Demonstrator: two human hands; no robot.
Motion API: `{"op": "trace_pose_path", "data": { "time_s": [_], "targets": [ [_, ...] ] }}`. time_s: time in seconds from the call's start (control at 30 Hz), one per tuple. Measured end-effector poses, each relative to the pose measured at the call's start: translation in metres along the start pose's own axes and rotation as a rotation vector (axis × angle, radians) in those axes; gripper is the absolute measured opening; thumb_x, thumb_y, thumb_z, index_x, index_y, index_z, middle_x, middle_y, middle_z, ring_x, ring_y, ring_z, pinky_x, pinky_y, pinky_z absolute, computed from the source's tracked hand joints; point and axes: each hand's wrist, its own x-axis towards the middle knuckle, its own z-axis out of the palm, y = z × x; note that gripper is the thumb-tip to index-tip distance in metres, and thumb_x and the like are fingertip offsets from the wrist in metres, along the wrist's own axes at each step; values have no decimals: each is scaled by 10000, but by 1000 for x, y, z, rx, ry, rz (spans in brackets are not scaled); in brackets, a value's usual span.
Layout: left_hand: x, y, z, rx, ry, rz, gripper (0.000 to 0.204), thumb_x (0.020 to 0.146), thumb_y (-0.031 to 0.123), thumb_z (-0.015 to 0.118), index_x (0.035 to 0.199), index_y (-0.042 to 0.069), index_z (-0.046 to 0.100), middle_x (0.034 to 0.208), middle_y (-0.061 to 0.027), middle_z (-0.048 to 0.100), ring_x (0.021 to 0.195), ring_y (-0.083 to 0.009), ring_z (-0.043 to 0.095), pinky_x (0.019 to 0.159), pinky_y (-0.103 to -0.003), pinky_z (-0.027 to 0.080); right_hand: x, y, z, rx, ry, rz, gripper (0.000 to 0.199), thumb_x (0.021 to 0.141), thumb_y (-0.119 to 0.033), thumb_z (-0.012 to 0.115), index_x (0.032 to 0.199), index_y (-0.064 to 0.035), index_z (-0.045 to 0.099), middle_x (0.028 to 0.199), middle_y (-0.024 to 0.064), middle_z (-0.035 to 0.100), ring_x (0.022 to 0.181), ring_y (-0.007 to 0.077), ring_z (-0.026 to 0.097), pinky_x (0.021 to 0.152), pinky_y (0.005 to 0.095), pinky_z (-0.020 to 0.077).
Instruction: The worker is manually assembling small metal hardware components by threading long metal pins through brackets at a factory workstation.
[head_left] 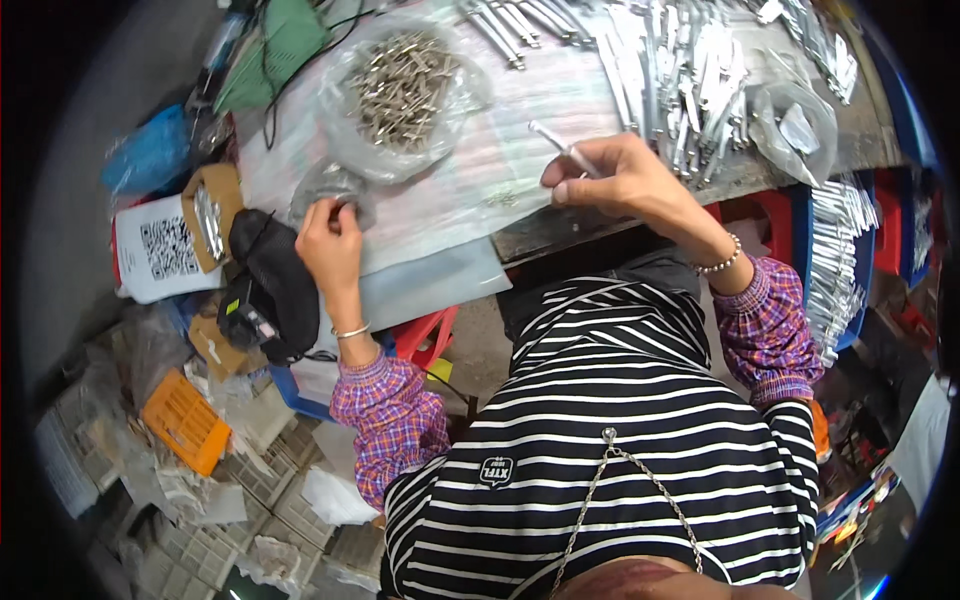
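Observation:
My right hand (630, 178) is closed round a thin silvery metal rod (555, 143), whose far end sticks out up and to the left over the table. To the left, my left hand (332, 245) has its fingers bent together at the edge of a small clear plastic bag (312, 188). What lies between those fingertips, if anything, is too small to make out. Just beyond it, a larger open plastic bag (462, 95) holds a heap of small brass-coloured metal parts (403, 88). A few tiny pieces (503, 199) lie on the pale table cover (440, 215) between my hands.
Many silvery rods (690, 85) lie at the far right, beside a crumpled clear bag (800, 140). A blue crate of rods (840, 270) stands right of my arm. On the left are a black pouch (272, 265), a cardboard box (225, 195) and an orange basket (187, 422).

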Motion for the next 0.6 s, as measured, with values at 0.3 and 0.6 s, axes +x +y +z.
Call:
{"op": "trace_pose_path", "data": {
  "time_s": [0.3, 0.6],
  "targets": [
    [-5, 5, -9, -103, 12, -3, 138, 777, 25, 614, 908, -2, 650, 787, -66, 657, 676, -103, 607, 622, -224, 473, -26, 41, 7, 539, -89, 95, 127, 852, -104, 595, 919, 2, 615, 764, 19, 603, 459, 7, 338, 391, 157, 231],
    [-14, 25, -12, -558, 47, -263, 110, 834, 29, 599, 921, -29, 633, 830, -48, 636, 725, -104, 594, 632, -212, 461, -37, 49, 7, 832, -41, 147, 132, 854, -70, 590, 952, 18, 598, 804, 53, 594, 447, -8, 309, 384, 143, 233]
  ]
}}
